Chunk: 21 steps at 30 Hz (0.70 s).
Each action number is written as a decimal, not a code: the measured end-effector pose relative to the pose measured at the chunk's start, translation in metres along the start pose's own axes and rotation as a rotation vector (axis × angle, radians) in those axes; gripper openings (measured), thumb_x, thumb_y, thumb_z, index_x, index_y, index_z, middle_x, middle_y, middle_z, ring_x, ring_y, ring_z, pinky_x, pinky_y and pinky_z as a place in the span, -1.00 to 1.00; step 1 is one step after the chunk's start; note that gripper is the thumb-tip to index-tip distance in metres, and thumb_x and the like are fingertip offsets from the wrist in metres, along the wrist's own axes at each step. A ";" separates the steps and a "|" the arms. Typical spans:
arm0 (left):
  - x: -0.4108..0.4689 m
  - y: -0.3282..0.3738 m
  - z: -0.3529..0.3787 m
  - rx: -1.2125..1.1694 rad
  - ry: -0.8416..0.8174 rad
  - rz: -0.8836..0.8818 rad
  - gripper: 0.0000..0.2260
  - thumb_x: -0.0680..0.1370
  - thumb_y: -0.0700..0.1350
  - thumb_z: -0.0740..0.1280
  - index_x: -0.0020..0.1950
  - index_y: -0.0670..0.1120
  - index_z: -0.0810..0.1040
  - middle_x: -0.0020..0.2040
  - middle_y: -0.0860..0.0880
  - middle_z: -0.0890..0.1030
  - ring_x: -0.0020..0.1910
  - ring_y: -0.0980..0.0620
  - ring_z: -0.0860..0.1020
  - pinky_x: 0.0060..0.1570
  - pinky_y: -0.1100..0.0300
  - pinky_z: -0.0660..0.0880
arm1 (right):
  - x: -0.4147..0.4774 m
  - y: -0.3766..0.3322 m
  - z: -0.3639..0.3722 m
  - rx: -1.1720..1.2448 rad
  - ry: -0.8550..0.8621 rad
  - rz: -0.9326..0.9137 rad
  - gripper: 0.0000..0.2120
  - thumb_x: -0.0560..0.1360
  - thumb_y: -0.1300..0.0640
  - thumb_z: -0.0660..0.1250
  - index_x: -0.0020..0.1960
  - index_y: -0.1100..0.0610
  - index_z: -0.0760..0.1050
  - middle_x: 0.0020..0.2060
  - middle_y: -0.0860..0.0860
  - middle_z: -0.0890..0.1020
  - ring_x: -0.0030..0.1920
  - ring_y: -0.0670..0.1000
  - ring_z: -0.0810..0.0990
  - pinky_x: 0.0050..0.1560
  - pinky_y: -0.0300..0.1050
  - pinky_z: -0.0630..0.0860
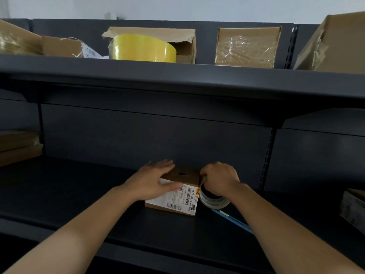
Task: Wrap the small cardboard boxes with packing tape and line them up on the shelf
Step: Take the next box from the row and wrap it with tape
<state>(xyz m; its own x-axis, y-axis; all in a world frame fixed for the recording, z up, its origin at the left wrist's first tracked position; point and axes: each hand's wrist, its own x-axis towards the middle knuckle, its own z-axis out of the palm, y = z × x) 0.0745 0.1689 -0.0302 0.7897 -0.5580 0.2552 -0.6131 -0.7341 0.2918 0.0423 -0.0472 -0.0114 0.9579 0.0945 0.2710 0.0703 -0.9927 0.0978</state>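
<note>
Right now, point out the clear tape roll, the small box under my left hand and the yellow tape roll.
clear tape roll [214, 203]: head view, on its outer band.
small cardboard box [183, 174]: head view, on its brown top face.
yellow tape roll [142, 48]: head view, on its outer side.

Shelving unit [197, 91], dark grey metal: upper shelf [177, 76], lower shelf [79, 184], solid back panel [148, 135], slotted upright [267, 155] at right. Wall [197, 8] above, pale and plain. Light dim beneath the upper shelf, brighter above.
</note>
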 end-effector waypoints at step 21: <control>0.002 0.004 0.007 0.162 0.005 -0.056 -0.31 0.52 0.31 0.17 0.55 0.06 0.08 0.56 0.10 0.06 0.53 0.10 0.04 0.46 0.17 -0.06 | -0.004 0.032 0.016 -0.161 0.057 0.047 -0.55 0.54 0.20 0.18 0.36 -0.14 0.41 0.23 -0.01 0.56 0.14 0.06 0.57 0.01 -0.10 0.50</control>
<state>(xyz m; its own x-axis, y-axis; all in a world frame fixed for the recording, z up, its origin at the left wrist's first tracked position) 0.0737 0.1617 -0.0353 0.8223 -0.5127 0.2469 -0.5556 -0.8171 0.1539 0.0451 -0.0802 -0.0242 0.9416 0.0566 0.3321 -0.0243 -0.9718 0.2345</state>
